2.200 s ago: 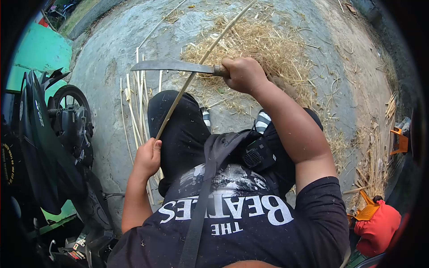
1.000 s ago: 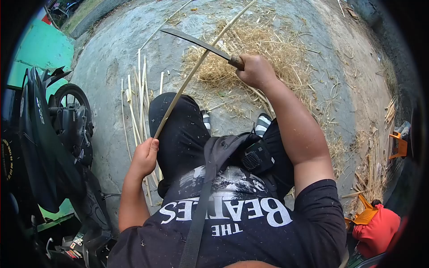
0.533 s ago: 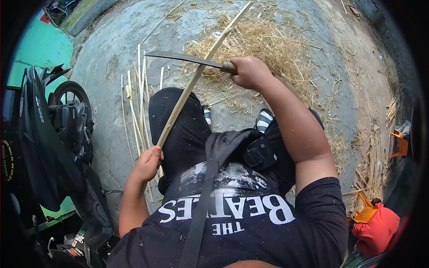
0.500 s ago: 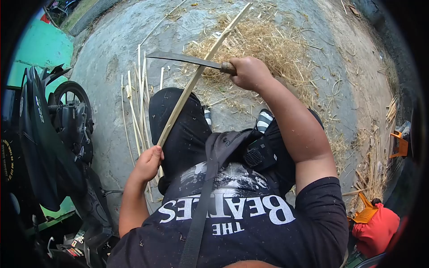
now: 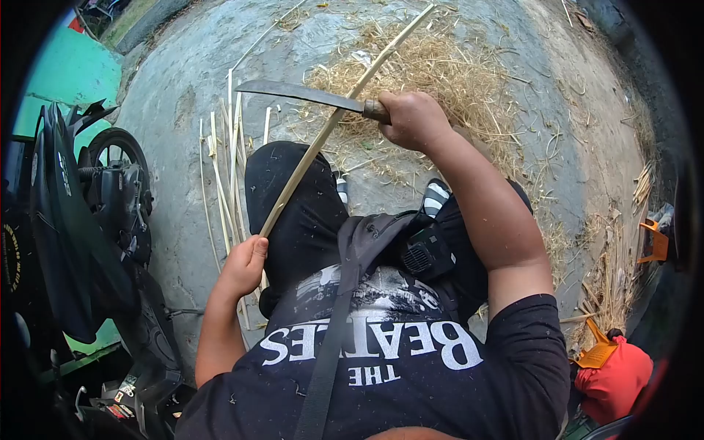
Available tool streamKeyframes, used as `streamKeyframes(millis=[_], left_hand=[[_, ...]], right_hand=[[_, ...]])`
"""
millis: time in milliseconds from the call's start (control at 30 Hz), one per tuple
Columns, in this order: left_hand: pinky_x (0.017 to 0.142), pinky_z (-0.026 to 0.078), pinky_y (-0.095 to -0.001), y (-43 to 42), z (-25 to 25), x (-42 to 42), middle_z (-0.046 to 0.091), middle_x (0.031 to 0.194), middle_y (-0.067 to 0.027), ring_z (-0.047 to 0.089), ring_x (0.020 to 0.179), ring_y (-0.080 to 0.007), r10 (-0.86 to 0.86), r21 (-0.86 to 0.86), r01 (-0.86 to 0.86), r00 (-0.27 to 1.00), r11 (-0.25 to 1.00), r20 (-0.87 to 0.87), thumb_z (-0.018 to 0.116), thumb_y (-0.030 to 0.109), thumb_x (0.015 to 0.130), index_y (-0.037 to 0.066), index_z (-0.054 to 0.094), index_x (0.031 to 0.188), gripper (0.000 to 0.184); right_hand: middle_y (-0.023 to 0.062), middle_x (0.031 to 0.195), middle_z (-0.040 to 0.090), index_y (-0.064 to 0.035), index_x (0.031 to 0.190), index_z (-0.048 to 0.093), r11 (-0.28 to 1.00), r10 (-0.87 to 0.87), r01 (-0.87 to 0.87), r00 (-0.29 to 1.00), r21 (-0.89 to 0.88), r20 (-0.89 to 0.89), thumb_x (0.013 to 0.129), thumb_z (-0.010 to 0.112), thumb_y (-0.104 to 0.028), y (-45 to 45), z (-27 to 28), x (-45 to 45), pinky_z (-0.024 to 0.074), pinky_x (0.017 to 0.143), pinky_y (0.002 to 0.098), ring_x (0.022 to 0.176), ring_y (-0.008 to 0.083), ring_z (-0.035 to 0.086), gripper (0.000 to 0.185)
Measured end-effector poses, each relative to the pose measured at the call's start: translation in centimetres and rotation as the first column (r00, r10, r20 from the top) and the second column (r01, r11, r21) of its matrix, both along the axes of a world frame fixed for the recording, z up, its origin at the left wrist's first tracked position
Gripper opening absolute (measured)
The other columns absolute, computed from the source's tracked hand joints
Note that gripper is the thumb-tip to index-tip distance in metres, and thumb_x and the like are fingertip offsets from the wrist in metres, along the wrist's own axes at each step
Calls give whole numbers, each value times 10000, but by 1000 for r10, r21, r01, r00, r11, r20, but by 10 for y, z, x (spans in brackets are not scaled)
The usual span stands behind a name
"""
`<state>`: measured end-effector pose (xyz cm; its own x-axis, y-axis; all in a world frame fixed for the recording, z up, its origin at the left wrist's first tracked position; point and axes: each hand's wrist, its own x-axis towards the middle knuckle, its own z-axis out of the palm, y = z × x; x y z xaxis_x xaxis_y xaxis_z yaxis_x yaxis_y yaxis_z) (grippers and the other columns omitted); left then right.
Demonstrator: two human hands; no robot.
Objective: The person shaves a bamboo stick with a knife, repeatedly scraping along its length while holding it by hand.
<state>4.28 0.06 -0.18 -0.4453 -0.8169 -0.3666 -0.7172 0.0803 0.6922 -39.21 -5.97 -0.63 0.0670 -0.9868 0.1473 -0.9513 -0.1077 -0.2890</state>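
My left hand is closed around the lower end of a long pale bamboo strip. The strip slants up and to the right, passing over my bent left knee. In my right hand is the wooden handle of a machete with a long, slightly curved dark blade. Near the handle the blade lies across the strip, seemingly touching it. Beyond the blade, the strip's upper end sticks out over a heap of thin shavings on the ground.
Several split strips lie on the concrete left of my knee. A dark motorcycle stands at the far left. At the right are an orange plastic piece, a red bundle and more strips along the dirt edge.
The strip's upper end has swung slightly right and its slant is a little flatter. The blade's tip has risen slightly. Both hands keep their holds.
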Motion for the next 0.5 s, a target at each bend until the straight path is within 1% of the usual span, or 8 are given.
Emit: streamKeyframes(millis=[67, 100, 167, 200, 300, 400, 433, 500], left_hand=[[622, 447, -384, 1, -5, 2, 547, 678, -99, 537, 651, -208, -6, 8, 6, 999, 1000, -35, 455, 459, 1122, -12, 558, 851, 553], [622, 447, -381, 1, -7, 3, 547, 678, -94, 537, 651, -207, -6, 11, 7, 998, 1000, -55, 453, 461, 1122, -10, 559, 848, 555], [628, 448, -372, 3, -9, 0, 544, 687, -80, 532, 660, -195, 15, -17, -15, 999, 1000, -35, 451, 466, 1122, -4, 559, 842, 558], [632, 448, -367, 3, -10, -2, 542, 691, -73, 530, 664, -189, 24, -36, -25, 999, 999, -30, 449, 469, 1123, -1, 559, 839, 560], [636, 451, -358, -4, -7, 2, 548, 697, -66, 530, 666, -187, 37, 62, -35, 999, 997, -37, 452, 470, 1121, 3, 566, 841, 556], [643, 455, -353, -7, -8, 9, 552, 704, -68, 535, 675, -186, 104, 265, -82, 992, 961, -68, 459, 467, 1120, 4, 573, 846, 550], [642, 451, -348, -6, -8, 8, 549, 705, -59, 530, 674, -181, 66, 177, -53, 996, 983, -66, 458, 467, 1120, 7, 572, 844, 548], [638, 444, -339, 0, -10, 4, 544, 705, -41, 520, 673, -171, -3, -3, 3, 998, 1000, -58, 457, 466, 1122, 12, 568, 840, 546]], right_hand=[[110, 817, 735, -151, 945, 678, 995, 90, -91, 995, -33, -30, 855, 711, -254, 8, 0, 9, 575, 765, 479, 819, 367, 729, 141], [122, 805, 725, -139, 924, 665, 997, 60, -60, 998, -47, -2, 846, 719, -248, 6, -2, 6, 569, 757, 494, 813, 373, 723, 144], [145, 780, 703, -116, 881, 637, 998, 1, 3, 999, -67, 54, 829, 736, -235, 0, -9, -6, 557, 740, 522, 801, 386, 710, 163], [125, 831, 736, -131, 945, 684, 995, -102, 101, 988, 20, 115, 864, 707, -254, -5, -11, -12, 581, 777, 488, 832, 355, 735, 149], [172, 835, 713, -129, 913, 672, 992, -126, 126, 991, 6, 37, 856, 721, -245, -7, -12, -15, 566, 738, 523, 812, 393, 710, 138], [162, 837, 715, -116, 887, 648, 997, -11, 14, 999, -82, 37, 865, 711, -243, -2, -5, -5, 568, 736, 519, 815, 388, 714, 143], [160, 834, 715, -114, 880, 643, 994, 33, -29, 999, -108, 29, 866, 711, -244, 1, -3, -3, 568, 734, 517, 815, 387, 714, 148], [155, 828, 714, -112, 869, 636, 996, -4, 7, 1000, -92, 23, 865, 715, -244, -2, -6, -8, 568, 727, 510, 805, 383, 715, 154]])
